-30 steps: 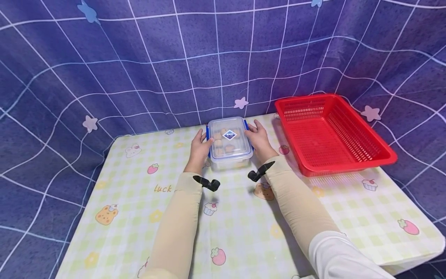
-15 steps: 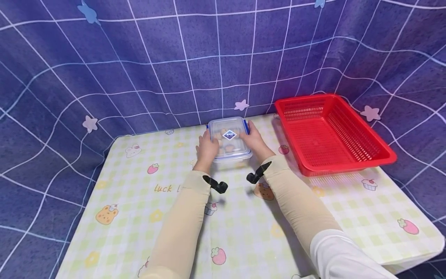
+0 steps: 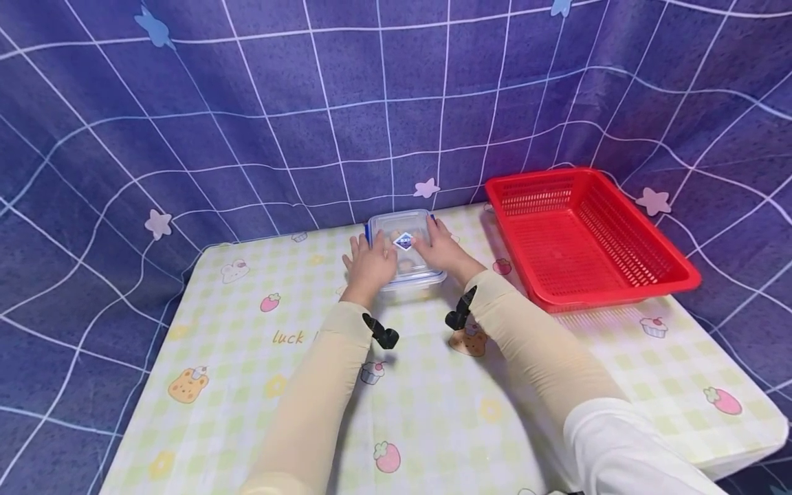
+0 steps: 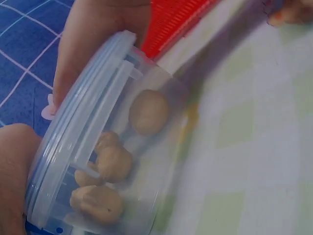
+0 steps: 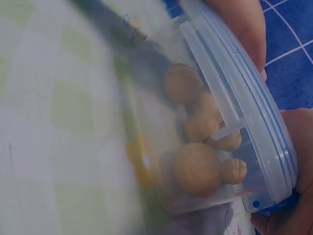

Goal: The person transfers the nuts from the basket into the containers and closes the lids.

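Note:
A clear lidded food container [image 3: 413,277] with blue side clips stands on the table near the back wall. Several round brown things [image 4: 149,112], walnut-like, lie inside it, seen through its wall in both wrist views. On the lid's left part rests my left hand [image 3: 371,267], fingers spread and fairly straight. My right hand [image 3: 444,249] lies across the lid's right edge, thumb pointing in toward the diamond-shaped label [image 3: 403,240]. Between the two hands the lid's middle shows. The right clip is hidden under my right hand, and part of the left clip stays visible.
A red slotted plastic basket [image 3: 559,254] stands to the right of the container. The table wears a green-checked cloth [image 3: 235,426] with printed cartoons. A dark blue gridded curtain [image 3: 260,124] hangs right behind the table's back edge.
My left hand has moved from the container's left side rightward onto the lid. My right hand has slid inward from the right clip onto the lid. The container has stayed in place.

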Motion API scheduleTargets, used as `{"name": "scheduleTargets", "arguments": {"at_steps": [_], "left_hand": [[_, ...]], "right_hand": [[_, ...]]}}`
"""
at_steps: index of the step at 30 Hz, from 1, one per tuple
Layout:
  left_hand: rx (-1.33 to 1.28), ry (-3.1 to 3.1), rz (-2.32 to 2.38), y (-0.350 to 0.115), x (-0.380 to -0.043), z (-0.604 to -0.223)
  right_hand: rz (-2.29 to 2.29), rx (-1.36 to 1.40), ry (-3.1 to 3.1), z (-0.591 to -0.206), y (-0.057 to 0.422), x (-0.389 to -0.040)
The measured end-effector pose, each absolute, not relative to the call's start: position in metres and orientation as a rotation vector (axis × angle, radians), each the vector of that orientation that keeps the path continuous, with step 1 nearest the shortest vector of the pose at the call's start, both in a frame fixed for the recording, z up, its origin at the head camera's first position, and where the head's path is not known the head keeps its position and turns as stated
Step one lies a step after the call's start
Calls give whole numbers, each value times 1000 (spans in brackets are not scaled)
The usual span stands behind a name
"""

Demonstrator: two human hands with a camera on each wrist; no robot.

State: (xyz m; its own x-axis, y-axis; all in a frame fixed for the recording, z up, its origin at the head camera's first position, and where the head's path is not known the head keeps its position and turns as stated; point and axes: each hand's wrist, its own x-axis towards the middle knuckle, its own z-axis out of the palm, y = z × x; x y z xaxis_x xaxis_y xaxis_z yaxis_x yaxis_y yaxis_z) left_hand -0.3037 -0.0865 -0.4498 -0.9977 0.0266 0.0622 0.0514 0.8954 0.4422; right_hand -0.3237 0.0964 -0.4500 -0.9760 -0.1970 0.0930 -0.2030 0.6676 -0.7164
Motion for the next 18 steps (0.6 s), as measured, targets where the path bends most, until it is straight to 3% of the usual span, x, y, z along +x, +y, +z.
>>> {"name": "scheduleTargets", "arguments": {"at_steps": [10,18], "left_hand": [[-200,-3111,-599,-91,-298,-441],[-261,-3117,-511,-90,-298,-440]], "right_hand": [[847,432,-3050,-443,98,-318],[821,461,-3075,-443,102,-321]]}}
